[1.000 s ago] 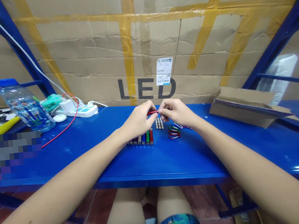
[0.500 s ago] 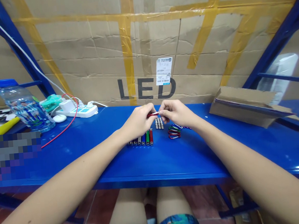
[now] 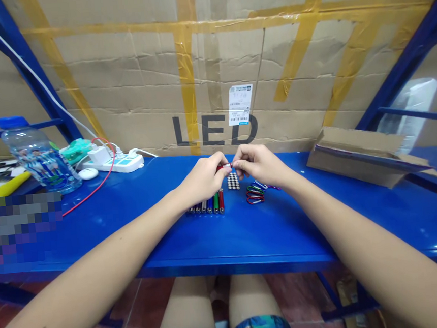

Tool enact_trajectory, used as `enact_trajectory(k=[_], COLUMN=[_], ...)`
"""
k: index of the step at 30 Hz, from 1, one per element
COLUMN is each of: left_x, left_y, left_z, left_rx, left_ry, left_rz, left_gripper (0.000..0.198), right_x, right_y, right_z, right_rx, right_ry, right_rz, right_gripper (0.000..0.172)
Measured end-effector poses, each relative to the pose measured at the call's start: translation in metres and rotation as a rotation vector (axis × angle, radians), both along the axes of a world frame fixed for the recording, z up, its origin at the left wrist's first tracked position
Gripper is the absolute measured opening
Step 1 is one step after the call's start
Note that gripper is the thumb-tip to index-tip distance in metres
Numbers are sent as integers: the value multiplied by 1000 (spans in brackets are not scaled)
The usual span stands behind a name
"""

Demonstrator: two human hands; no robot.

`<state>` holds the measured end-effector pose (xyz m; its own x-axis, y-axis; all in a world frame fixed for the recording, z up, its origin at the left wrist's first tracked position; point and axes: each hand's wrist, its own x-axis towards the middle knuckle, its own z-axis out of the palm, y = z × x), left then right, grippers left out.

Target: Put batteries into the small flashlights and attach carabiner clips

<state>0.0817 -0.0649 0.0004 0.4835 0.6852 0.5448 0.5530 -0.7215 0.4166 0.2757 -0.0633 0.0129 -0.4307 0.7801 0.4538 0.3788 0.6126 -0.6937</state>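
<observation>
My left hand [image 3: 203, 178] is closed round a small red tube-shaped torch [image 3: 222, 167], held level above the blue table [image 3: 132, 227]. My right hand [image 3: 259, 164] pinches that torch's right end with its fingertips; whether a small part is between them I cannot make out. Below the hands a row of several small torches [image 3: 209, 204] in red, green, blue and silver lies side by side. A cluster of small button cells [image 3: 233, 181] sits just right of the row. A heap of coloured carabiner clips [image 3: 255, 192] lies under my right wrist.
A water bottle with a blue cap [image 3: 38, 159], a white power strip with plugs [image 3: 117, 162], a white mouse [image 3: 87, 173] and a red cable [image 3: 91, 193] are at the left. An open flat cardboard box [image 3: 359, 157] lies at the right. A taped cardboard wall marked LED [image 3: 215, 128] stands behind.
The two hands have drawn closer together around the red torch, so less of it shows between them. Everything on the table has stayed in place.
</observation>
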Motion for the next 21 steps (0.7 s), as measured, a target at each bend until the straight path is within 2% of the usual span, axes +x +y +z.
enact_trajectory(k=[6, 10, 12, 17, 21], left_x=[2, 7, 8, 4, 1], left_y=[-6, -7, -5, -2, -3], left_z=[1, 4, 4, 4, 3], left_rx=[95, 133, 127, 37, 73], left_ry=[-21, -9, 24, 6, -47], left_rz=[-2, 35, 54, 60, 29], left_gripper=[5, 26, 30, 16, 5], right_x=[-2, 0, 1, 1, 0], right_y=[-1, -1, -1, 1, 1], right_z=[2, 5, 5, 1, -1], right_rx=[-74, -22, -15, -29, -102], right_ry=[32, 66, 61, 38, 69], right_rz=[4, -12, -4, -2, 14], right_gripper=[18, 18, 18, 18, 20])
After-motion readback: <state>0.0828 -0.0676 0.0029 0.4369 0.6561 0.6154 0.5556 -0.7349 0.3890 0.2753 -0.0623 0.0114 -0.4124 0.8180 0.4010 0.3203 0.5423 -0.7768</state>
